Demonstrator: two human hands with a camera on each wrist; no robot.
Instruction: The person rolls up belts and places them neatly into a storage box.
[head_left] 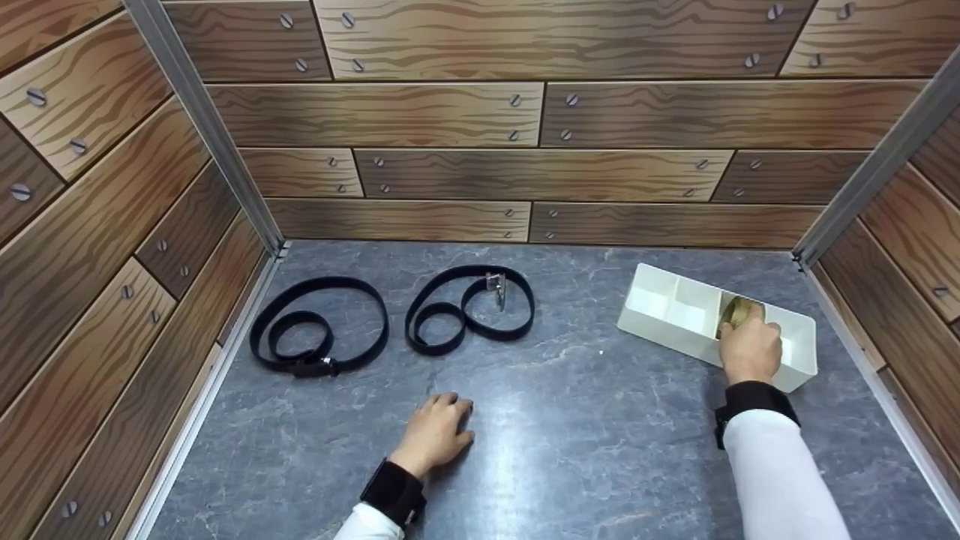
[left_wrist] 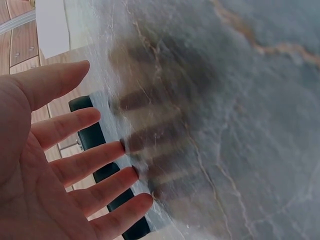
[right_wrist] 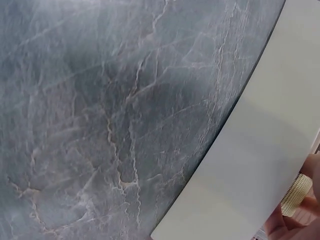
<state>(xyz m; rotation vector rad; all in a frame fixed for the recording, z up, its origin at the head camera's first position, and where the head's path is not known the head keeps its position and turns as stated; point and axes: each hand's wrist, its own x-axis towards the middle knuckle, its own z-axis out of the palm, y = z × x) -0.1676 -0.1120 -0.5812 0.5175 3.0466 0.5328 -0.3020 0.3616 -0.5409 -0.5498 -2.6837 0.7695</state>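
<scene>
R hand [head_left: 750,349], mid-right of frame, fingers clamped on gold roll [head_left: 736,310] in white box [head_left: 664,336]. L hand [head_left: 433,431], btm ctr, fingers apart; 2 blk belts [head_left: 311,369] lie ctr-left.

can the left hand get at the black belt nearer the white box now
Likely yes: the left hand holds nothing, and only bare tabletop shows between it and that black belt.

White sleeves [head_left: 784,480] meet broad black wrist bands [head_left: 394,491].
</scene>
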